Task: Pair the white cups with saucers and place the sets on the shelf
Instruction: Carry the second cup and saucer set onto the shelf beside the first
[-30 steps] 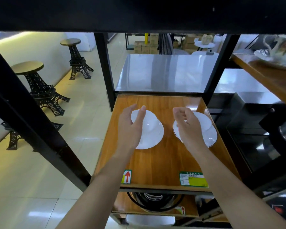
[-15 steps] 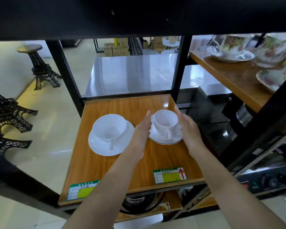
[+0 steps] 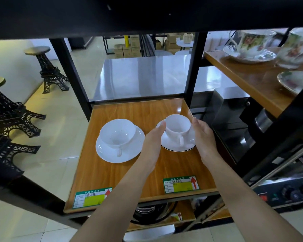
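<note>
Two open hands, your left hand (image 3: 151, 145) and right hand (image 3: 204, 137), flank the black-rimmed saucer (image 3: 177, 145) on the wooden shelf (image 3: 129, 175), gripping nothing; a careless nudge could, I judge, topple its white cup (image 3: 177, 125).
</note>
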Available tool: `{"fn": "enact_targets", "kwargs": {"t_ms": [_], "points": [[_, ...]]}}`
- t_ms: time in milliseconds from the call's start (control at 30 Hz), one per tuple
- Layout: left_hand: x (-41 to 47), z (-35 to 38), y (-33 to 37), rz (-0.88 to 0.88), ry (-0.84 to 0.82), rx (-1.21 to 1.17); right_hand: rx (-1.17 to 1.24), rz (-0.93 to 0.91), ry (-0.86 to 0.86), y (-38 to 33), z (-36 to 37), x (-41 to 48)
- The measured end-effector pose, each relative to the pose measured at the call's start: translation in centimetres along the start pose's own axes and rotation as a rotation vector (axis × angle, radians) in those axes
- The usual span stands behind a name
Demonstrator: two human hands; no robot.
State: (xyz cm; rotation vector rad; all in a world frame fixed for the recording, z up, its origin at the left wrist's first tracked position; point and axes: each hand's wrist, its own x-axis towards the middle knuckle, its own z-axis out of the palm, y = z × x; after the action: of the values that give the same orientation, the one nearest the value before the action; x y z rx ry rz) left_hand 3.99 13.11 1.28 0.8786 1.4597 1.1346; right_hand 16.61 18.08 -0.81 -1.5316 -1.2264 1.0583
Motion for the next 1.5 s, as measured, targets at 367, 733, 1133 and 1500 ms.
{"fn": "enact_targets", "kwargs": {"t_ms": [367, 733, 1133, 1500], "points": [[0.1, 0.7, -2.3, -0.284, 0.106, -0.004, -0.312, 0.072, 0.033, 2.9, -1.0, 1.2], [-0.2, 0.2, -2.7, -0.274, 0.081, -0.076, -0.272, 0.049, 0.035, 2.8, -0.9, 0.4], [-0.6, 0.0, -3.3, -0.253, 0.072, -0.065, -0.234, 0.063, 0.040, 3.3, -1.2, 0.2], [-1.3, -0.6, -2.8, -0.284, 0.041, -0.045, -0.196, 0.077, 0.014, 3.4, -1.5, 0.3]]}}
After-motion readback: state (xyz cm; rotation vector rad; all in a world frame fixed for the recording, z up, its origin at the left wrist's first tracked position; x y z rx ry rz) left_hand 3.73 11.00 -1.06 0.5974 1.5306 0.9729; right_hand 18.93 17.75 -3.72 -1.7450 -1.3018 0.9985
